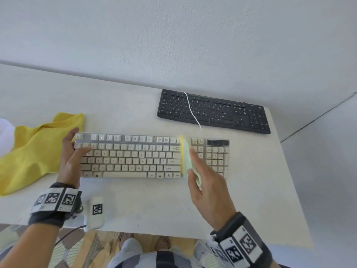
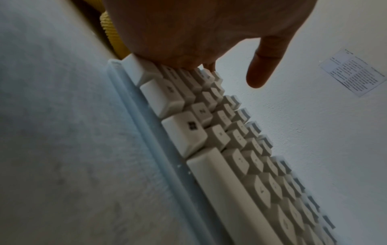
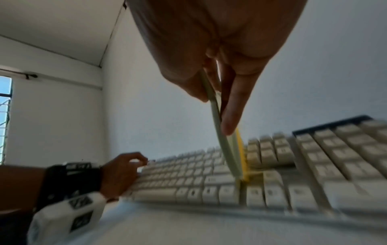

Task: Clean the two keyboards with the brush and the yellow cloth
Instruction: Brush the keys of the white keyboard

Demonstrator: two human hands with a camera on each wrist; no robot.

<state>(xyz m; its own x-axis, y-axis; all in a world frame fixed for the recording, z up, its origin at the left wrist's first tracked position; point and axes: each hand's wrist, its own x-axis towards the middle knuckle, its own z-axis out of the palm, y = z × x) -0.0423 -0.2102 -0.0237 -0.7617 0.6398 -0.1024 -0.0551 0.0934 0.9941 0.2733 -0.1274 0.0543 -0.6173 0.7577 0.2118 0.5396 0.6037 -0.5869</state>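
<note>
Meanwhile right hand (image 1: 207,187) holds brush (image 1: 185,157) on beige keyboard (image 1: 135,157).

A white table (image 1: 154,206) stands against a white wall (image 1: 173,35) bearing a printed paper sheet (image 2: 353,72).

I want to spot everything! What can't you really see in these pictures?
- Brush bristles: head view, motion blur.
- Black keyboard key letters: head view, too small.
- Yellow cloth: head view, cut by the left edge; left hand covers part.
- Wall paper text: left wrist view, too small.
- Beige keyboard key labels: right wrist view, blurred.
</note>
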